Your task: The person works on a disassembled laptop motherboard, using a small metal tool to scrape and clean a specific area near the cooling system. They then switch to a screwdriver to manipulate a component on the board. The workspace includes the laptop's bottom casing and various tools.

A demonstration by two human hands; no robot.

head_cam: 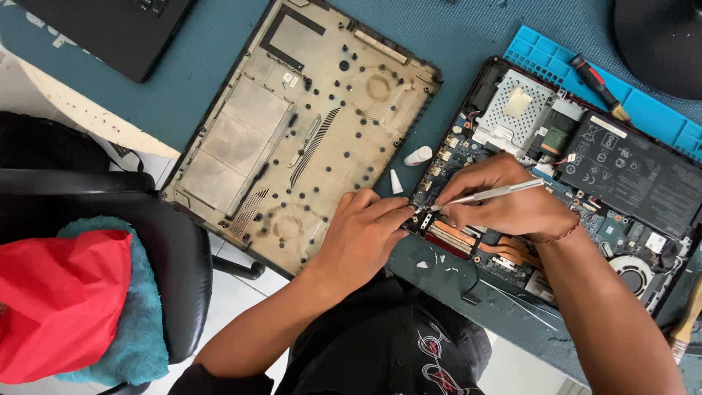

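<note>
An opened laptop [629, 183] lies on the teal work mat with its circuit board, black battery and fan exposed. My right hand [504, 201] holds silver tweezers [497, 193], their tip pointing left at the laptop's near-left corner. My left hand [365, 234] pinches at that same corner beside the tweezer tip, fingers closed on a small part that is too tiny to make out. The removed bottom cover [292, 139], beige inside with many screw posts, lies upside down to the left of both hands.
A small white tube [418, 156] and its cone cap [395, 183] lie between cover and laptop. A red-handled screwdriver [599, 86] rests on a blue mat [651, 110]. A second closed laptop [110, 29] is top left. A black chair [146, 249] with red and teal cloths stands left.
</note>
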